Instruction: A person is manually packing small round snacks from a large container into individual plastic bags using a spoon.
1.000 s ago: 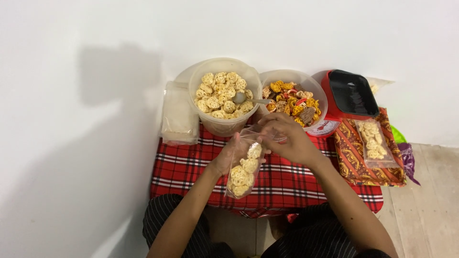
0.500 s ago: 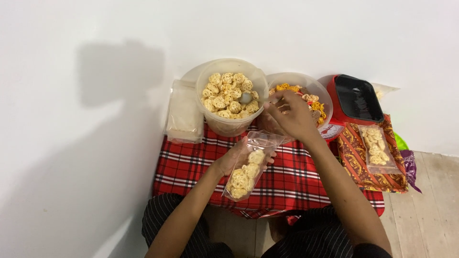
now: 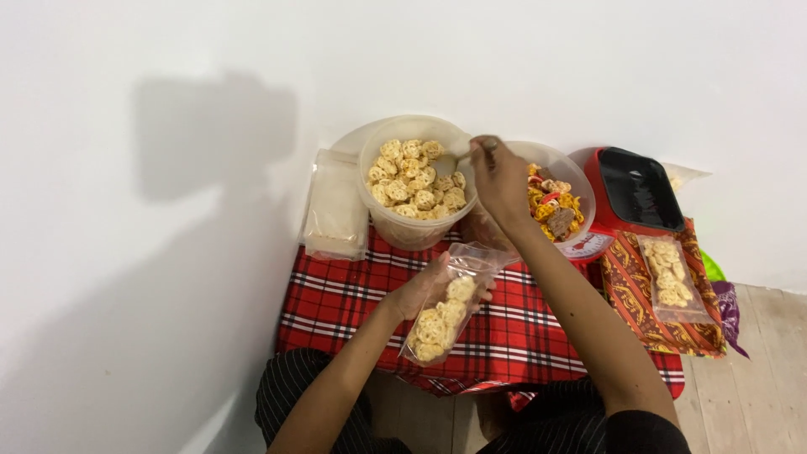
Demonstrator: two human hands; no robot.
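My left hand holds a clear plastic bag partly filled with round pale crackers, above the red plaid cloth. My right hand reaches over the rim of a big translucent tub full of the same crackers and grips the handle of a spoon that lies in the tub. A second tub with mixed orange and red snacks stands just right of that hand.
A stack of empty clear bags lies left of the tubs. A red kitchen scale with a black tray stands at right, next to a filled cracker bag on a patterned orange cloth. White wall behind.
My right hand left the bag's mouth and moved up to the cracker tub, taking hold of the spoon. My left hand keeps the bag, now lower on the cloth.
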